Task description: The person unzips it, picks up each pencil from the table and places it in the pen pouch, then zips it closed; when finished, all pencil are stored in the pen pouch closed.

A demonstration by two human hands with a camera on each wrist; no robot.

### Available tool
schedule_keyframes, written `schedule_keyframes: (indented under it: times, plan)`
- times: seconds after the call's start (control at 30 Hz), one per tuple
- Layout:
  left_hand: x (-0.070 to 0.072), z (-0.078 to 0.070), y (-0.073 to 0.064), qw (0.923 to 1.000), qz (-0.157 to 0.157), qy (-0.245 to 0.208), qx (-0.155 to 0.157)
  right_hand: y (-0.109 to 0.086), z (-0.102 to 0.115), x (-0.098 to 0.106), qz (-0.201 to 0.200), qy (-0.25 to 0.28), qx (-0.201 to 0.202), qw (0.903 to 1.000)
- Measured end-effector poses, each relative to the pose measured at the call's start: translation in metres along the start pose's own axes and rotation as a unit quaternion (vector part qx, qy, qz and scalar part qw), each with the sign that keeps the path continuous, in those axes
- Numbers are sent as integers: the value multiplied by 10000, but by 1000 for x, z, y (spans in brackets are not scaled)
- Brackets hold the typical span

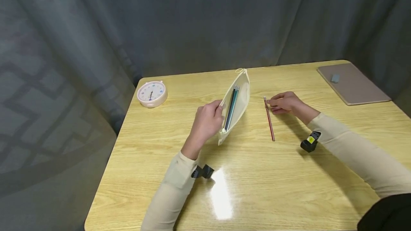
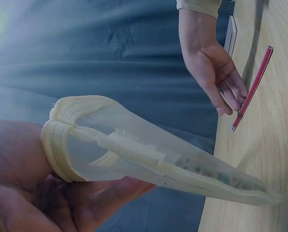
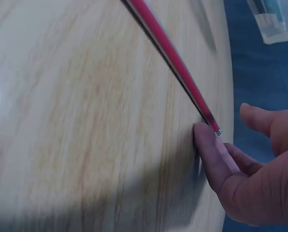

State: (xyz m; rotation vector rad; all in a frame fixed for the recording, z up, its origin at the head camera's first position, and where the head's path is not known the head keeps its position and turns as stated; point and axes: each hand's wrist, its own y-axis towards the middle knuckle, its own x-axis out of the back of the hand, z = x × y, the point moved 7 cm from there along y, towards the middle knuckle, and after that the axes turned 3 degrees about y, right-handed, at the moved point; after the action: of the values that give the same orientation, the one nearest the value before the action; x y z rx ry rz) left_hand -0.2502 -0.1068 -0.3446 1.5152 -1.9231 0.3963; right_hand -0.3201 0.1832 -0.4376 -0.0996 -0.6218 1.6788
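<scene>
My left hand (image 1: pixel 208 119) grips one side of a pale cream zip pouch (image 1: pixel 243 95), held up off the table with its mouth spread. Inside the pouch stand a dark pencil (image 1: pixel 229 109) and a teal pencil (image 1: pixel 235 102). In the left wrist view the pouch (image 2: pixel 149 145) looks translucent, with a zipper along its edge. A red pencil (image 1: pixel 269 118) lies on the table to the right of the pouch. At its far end is my right hand (image 1: pixel 285 102). In the right wrist view, fingertips meet the pencil's end while the thumb (image 3: pixel 257 120) stays apart from it.
A pink round clock (image 1: pixel 152 94) lies at the table's back left. On the back right a brown notebook (image 1: pixel 356 85) carries a small grey-blue block (image 1: pixel 335 78). Dark curtains (image 1: pixel 205 20) hang behind the wooden table (image 1: pixel 154 188).
</scene>
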Motion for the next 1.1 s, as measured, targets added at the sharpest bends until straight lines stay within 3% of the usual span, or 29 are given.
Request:
schedule_keyframes:
  times: [0.23, 0.43, 0.57, 0.77, 0.8, 0.87, 0.97, 1.03, 1.1]
  plan:
    - [2, -3, 2, 9997, -62, 198, -93, 5, -3, 2, -439, -362, 63, 9984]
    - [3, -4, 2, 9997, -92, 194, -93, 5, -2, 3, -702, -1194, 313, 9899]
    - [2, -3, 2, 9997, -125, 187, -75, 3, 2, -1, -826, -1735, 644, 9792]
    - [1, -1, 1, 10000, -78, 46, -31, -4, 11, -8, -1060, -2686, 1281, 9488]
    - [1, -1, 1, 10000, -65, 26, -34, -5, 11, -8, -1050, -2644, 1243, 9506]
    - [1, 0, 1, 10000, -45, 14, -36, -5, 6, -8, -906, -2161, 957, 9674]
    - [1, 0, 1, 10000, -29, 10, -27, -8, 5, -7, -632, -945, 487, 9923]
    - [2, 1, 2, 10000, -41, 14, -11, -12, 12, -7, -479, -71, 335, 9983]
    - [3, 1, 2, 10000, -63, 31, -8, -17, 25, -9, -364, 653, 441, 9962]
